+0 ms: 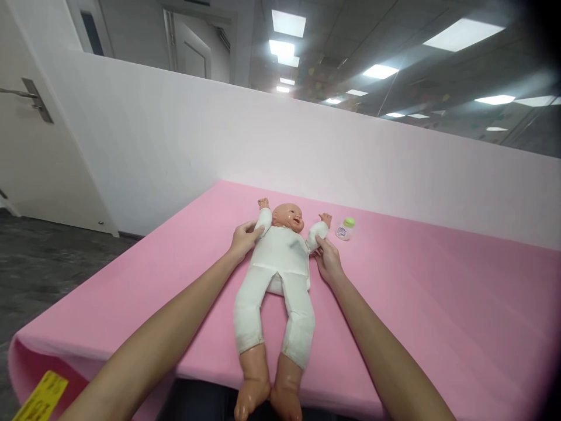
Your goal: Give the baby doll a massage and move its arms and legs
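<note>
A baby doll [280,251] with a white cloth body lies on its back on the pink-covered table [166,275]. Its head points away from me, and its plastic feet hang over the near edge. Both doll arms are raised beside the head. My left hand [244,241] grips the doll's arm on the left side, thumb on top. On the other side, my right hand [328,257] pinches the doll's other arm near the elbow. Just beyond my right hand stands a small clear bottle [345,229] with a green cap and a label.
A white wall [307,152] rises behind the table, with a glass pane above it. To the left is a door [39,134] with a metal handle. A yellow tag [41,396] with printing shows at the lower left, near a fold of pink cloth.
</note>
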Motion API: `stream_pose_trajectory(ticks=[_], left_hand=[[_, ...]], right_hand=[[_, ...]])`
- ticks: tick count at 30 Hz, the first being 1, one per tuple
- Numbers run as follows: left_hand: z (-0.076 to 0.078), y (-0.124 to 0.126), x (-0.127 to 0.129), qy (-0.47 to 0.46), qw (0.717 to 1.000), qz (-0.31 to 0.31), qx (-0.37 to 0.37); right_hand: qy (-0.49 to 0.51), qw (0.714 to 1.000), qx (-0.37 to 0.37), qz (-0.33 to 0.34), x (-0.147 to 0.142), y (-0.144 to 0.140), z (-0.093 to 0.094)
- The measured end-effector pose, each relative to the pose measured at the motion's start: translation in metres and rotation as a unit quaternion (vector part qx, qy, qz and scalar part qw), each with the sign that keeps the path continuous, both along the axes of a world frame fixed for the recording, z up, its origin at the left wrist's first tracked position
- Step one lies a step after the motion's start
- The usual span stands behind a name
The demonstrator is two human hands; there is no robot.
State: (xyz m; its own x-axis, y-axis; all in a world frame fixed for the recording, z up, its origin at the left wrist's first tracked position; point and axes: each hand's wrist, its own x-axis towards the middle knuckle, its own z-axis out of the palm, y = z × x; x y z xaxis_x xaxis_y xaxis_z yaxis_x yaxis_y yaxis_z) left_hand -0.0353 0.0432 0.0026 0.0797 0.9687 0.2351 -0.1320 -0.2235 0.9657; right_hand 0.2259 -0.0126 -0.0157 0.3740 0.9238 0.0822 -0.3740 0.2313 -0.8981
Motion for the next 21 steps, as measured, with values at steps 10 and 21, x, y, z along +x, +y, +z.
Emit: stream_pose_trajectory(ticks=[10, 21], left_hand=[[0.0001, 0.0021, 0.0026, -0.029, 0.999, -0.03, 0.008], [-0.005, 0.007, 0.0, 0.0, 1.0, -0.003, -0.006]], right_hand=[[-0.049, 0.997, 0.049, 0.033, -0.0044, -0.006, 0.0018], [-0.003, 0.999, 0.007, -0.051, 0.0038, 0.0026, -0.0052]])
